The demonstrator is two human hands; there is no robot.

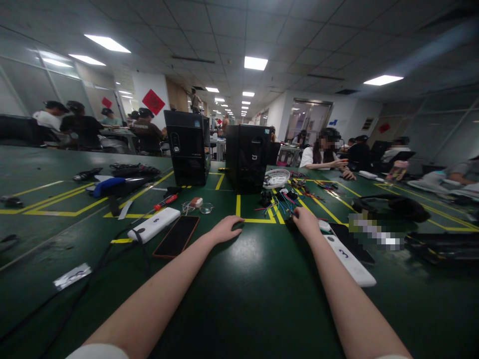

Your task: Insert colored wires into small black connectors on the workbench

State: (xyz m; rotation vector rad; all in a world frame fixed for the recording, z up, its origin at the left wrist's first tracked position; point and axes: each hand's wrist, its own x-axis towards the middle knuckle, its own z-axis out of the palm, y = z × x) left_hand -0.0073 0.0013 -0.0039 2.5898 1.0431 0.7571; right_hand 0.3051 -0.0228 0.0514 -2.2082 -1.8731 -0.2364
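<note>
My left hand (227, 229) rests low over the green table (243, 289), thumb and fingers apart, holding nothing. In front of it stand two black computer towers (187, 147) side by side. To its left lie a dark phone (177, 236) with a reddish-brown edge and a pair of glasses (198, 207). My right hand (305, 223) is curled at the near edge of a bundle of coloured wires (285, 200). Its fingertips are partly hidden, and a small dark thing shows beside them; I cannot make out what it is. A white power bank (350, 262) marked 3 lies by my right forearm.
Another white power bank (154, 224), a red screwdriver (165, 201) and black cables (108, 254) lie on the left. A white basket (277, 177) stands beside the right tower. A black headband-like thing (391, 207) is at right. A person (324, 149) sits across the table.
</note>
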